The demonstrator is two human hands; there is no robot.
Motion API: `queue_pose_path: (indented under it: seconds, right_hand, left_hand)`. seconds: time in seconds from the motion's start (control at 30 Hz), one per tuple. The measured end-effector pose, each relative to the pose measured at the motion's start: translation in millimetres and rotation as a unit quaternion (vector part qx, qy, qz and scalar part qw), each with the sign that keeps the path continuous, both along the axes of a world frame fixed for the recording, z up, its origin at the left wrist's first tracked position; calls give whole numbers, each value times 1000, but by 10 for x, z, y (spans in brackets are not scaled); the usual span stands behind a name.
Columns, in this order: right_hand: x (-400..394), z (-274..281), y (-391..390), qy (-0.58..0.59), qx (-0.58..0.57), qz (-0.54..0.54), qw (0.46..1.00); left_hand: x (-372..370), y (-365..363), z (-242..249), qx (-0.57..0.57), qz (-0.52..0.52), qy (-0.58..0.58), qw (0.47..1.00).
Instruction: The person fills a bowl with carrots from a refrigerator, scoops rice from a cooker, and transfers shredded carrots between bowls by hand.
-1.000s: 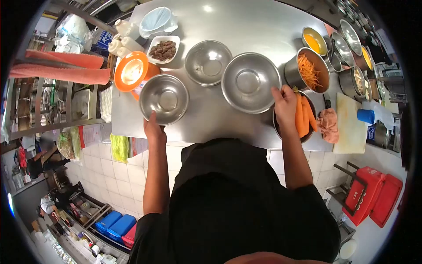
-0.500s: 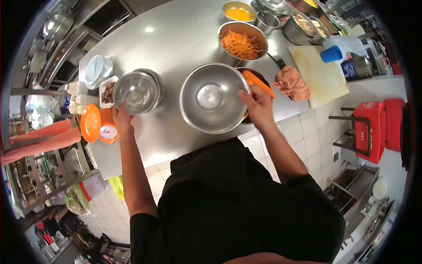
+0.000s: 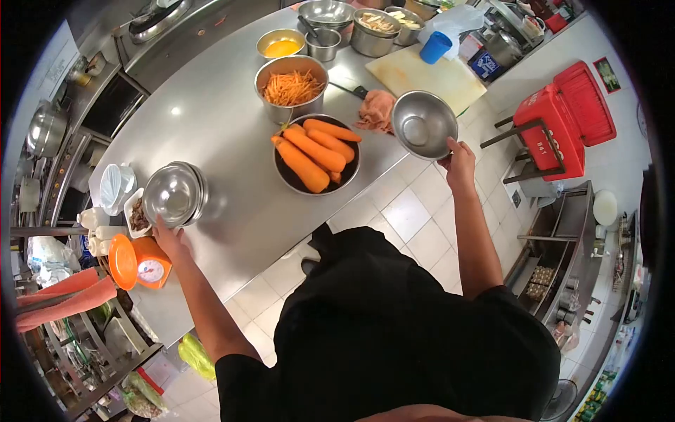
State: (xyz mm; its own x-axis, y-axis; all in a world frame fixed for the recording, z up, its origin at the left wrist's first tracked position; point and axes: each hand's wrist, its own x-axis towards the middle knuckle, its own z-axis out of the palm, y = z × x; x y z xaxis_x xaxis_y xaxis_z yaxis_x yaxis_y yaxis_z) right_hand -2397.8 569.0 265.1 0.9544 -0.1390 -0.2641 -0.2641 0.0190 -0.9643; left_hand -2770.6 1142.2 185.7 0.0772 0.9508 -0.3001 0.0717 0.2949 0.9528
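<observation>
At the right, my right hand (image 3: 460, 163) pinches the rim of a metal bowl (image 3: 420, 128), held past the table's front edge over the floor. The inside of that bowl looks empty. On the left, my left hand (image 3: 169, 240) is at the near rim of a stack of metal bowls (image 3: 173, 197), its fingers closed on the top bowl's edge and partly hidden. Between the hands, a dark bowl (image 3: 283, 172) holds several whole carrots (image 3: 316, 151). Behind it is a metal pot (image 3: 266, 105) of shredded carrot (image 3: 293, 88).
A pink cloth (image 3: 376, 110), a knife (image 3: 349, 89) and a cutting board (image 3: 422, 79) with a blue cup (image 3: 436, 47) lie at the right. An orange scale (image 3: 152, 264) and a tray of brown pieces (image 3: 138, 215) sit left. A red cooler box (image 3: 545, 123) stands beyond the table.
My right hand has carried the metal bowl rightwards, away from above the carrots, which now show fully. My left hand remains at the stack. The whole view has shifted.
</observation>
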Motion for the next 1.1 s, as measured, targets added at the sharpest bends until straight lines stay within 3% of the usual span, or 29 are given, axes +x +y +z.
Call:
queue_pose_path:
  seconds: [0.07,0.1,0.17,0.23,0.37,0.5,0.6,0.63,0.73,0.83,0.93,0.97,1.1]
  right_hand:
    - [216,-25,-121,-10,9,-31,999]
    - [387,-140,-199,-13,22,-42,999]
    - [717,-383,-316,-2,40,-58,997]
    - [1093,-619,-360,19,55,-65,996]
    - [1881,-1041,-333,32,55,-34,997]
    - [2630,-1152,-404,47,-62,135,988]
    - [3317,-1204,-622,-179,-265,152,935]
    - [3588,-1177,-682,-157,-292,125,935]
    - [4260,-1202,-600,-282,-221,76,931]
    - [4789,-1272,-328,-345,-249,55,903]
    - [4960,-1245,-104,-326,-51,106,938]
    - [5136,-1487,-56,-342,-45,100,933]
    - [5090,-1348,-29,-306,-96,74,944]
  left_hand:
    - [-96,-160,10,4,-6,-79,997]
    - [-151,-193,-100,-10,49,-99,994]
    - [-211,-645,-102,70,76,-58,993]
    - [-194,-1153,-124,71,100,-26,992]
    - [-19,-2139,-342,31,31,9,999]
    - [514,-2785,-507,-2,72,14,997]
    - [1054,-3147,-568,-19,112,4,993]
    - [1260,-3256,-532,-17,101,19,995]
    - [1747,-3540,-353,-26,75,26,996]
    - [1946,-3669,-318,-38,144,21,989]
    - [1898,-3865,-406,-55,169,17,984]
    - [1897,-3927,-450,-72,188,23,979]
    - [1855,-4172,-538,-117,236,64,963]
